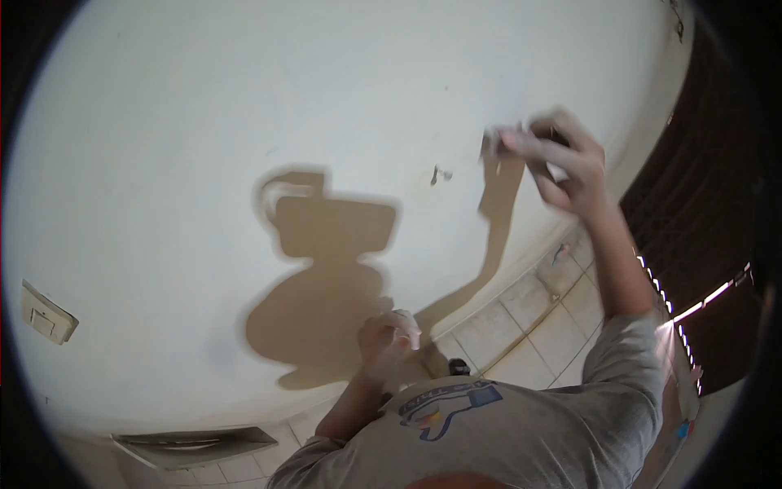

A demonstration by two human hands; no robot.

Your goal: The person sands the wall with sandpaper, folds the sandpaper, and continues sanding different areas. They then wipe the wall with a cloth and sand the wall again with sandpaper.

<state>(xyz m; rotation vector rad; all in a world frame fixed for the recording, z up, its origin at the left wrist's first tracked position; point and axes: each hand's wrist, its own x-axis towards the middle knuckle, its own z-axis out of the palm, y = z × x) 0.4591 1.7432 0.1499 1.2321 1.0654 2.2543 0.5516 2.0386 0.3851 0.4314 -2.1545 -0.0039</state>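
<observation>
My right hand [566, 163] is raised against the white wall [163, 122], blurred. Its fingers are closed on a small pale pad or cloth [507, 140] that lies against the wall surface. A small dark mark [440, 174] sits on the wall just left of it. My left hand [383, 341] is held low near my chest, fingers curled around a small whitish object [406, 319] whose kind I cannot make out. My grey sleeves and printed shirt [456, 403] fill the bottom of the view.
My shadow [318, 277] falls on the wall. A light switch plate [47, 314] is at the far left. Pale floor tiles [529, 326] run along the wall's base. A dark slatted door [700, 212] stands at the right, and a flat tray-like ledge [195, 444] lies bottom left.
</observation>
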